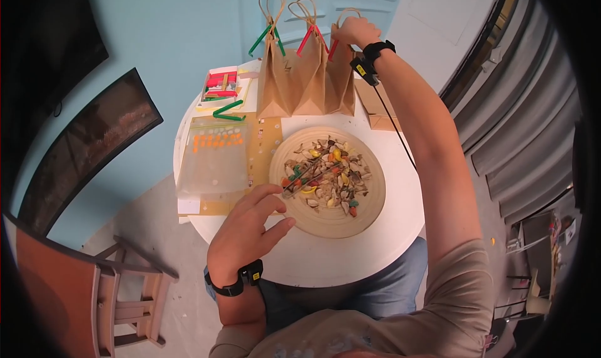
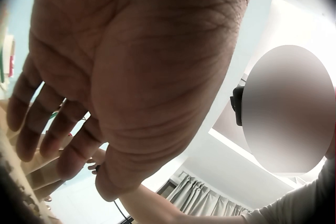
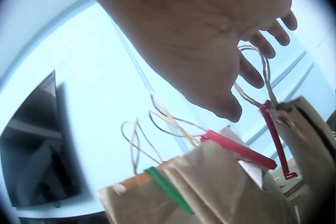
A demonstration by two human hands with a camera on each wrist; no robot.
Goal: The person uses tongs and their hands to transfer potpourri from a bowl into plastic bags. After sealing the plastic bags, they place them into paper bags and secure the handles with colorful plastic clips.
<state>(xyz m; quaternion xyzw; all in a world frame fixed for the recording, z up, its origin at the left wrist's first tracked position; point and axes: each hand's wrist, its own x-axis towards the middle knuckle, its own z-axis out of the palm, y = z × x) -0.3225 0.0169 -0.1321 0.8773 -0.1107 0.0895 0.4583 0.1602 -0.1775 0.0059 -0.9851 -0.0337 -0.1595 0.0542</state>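
My right hand (image 1: 357,31) is at the top of the rightmost brown paper bag (image 1: 341,79), by its twisted handle. In the right wrist view its fingers (image 3: 252,71) hang loosely beside the handle (image 3: 268,71), thumb apart, gripping nothing. A red bag clip (image 3: 275,140) sits on that bag's top. My left hand (image 1: 247,230) hovers at the near-left rim of a round tan plate (image 1: 285,217), fingers spread and loosely bent. Across the plate's mix of pale and brown pieces lie thin metal tongs (image 1: 307,175), one end close to the left fingertips.
Two more paper bags, left (image 1: 272,82) and middle (image 1: 307,82), carry green and red clips. A white box (image 1: 219,86) of clips, a loose green clip (image 1: 228,115) and a zip bag (image 1: 213,164) stand left; a flat paper bag (image 1: 377,107) lies right.
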